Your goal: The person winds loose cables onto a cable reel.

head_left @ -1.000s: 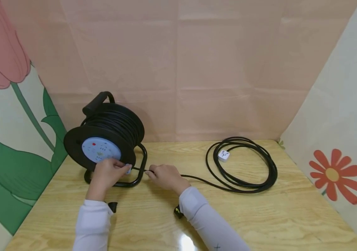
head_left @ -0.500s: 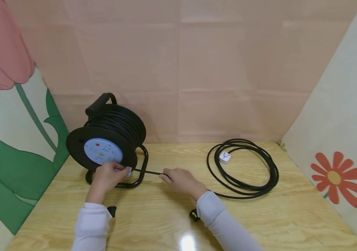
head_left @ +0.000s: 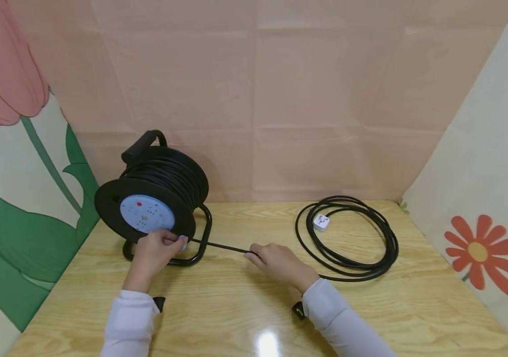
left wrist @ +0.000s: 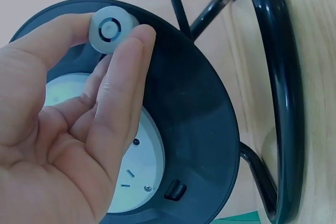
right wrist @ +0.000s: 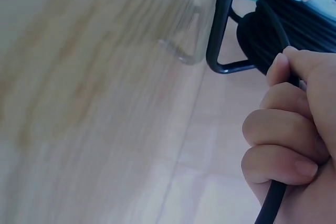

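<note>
One cable reel (head_left: pixel 161 188) stands on the table (head_left: pixel 218 307). The left hand (head_left: pixel 156 252) pinches its knob (left wrist: pixel 110 30); the right hand (head_left: pixel 280 264) grips black cable (head_left: pixel 227 247).

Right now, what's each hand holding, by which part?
Left hand pinches the knob by its sides; right hand grips the cable between reel and coil.

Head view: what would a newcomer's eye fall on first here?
Probably the black reel with its pale blue panel, at the left of the table. The left hand pinches a knob at the reel's rim; the right hand, mid-table, grips the cable. A coil lies at the right, a white plug inside it.
</note>
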Demonstrator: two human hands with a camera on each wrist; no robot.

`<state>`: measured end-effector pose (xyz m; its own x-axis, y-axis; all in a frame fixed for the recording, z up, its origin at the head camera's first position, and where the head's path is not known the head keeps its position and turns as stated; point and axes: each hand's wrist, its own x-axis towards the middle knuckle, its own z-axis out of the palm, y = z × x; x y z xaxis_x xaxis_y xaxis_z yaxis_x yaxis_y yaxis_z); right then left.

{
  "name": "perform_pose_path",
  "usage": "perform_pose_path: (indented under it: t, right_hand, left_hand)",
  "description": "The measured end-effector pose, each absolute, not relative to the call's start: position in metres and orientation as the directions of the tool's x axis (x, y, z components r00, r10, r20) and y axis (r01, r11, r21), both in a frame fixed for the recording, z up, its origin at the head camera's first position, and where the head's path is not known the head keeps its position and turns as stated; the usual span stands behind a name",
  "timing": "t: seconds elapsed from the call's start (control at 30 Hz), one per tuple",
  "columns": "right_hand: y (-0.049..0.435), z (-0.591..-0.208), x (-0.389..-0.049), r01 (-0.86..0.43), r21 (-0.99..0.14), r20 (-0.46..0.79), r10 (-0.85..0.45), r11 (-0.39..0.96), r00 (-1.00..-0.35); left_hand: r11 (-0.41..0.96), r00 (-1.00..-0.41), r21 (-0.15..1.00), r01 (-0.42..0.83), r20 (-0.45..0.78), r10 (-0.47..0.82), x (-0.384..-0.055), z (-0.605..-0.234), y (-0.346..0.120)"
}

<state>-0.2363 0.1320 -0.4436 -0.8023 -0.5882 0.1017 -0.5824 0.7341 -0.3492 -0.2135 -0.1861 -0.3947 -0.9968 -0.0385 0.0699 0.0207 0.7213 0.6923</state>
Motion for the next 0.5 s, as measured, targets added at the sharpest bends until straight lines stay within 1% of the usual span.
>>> perform_pose_path:
  t: [0.2,0.37,0.5]
  right_hand:
    - [0.147,-0.445,-0.238,-0.559,-0.342,0.089,-0.566,0.756,-0.820]
    - [0.176,-0.443,-0.239,-0.510,-0.382,0.055,-0.532,0.771,-0.845]
    - [0.199,-0.438,-0.237,-0.478,-0.352,0.032,-0.500,0.805,-0.865]
  left_hand:
    - [0.718,-0.995,0.696,0.008,0.076,-0.062,-0.213,-0.401,-0.185]
    - [0.719,-0.990,0.694,0.027,0.116,-0.075,-0.215,-0.407,-0.188]
    - [0.709,-0.989,0.704,0.038,0.128,-0.074,-0.215,-0.409,-0.188]
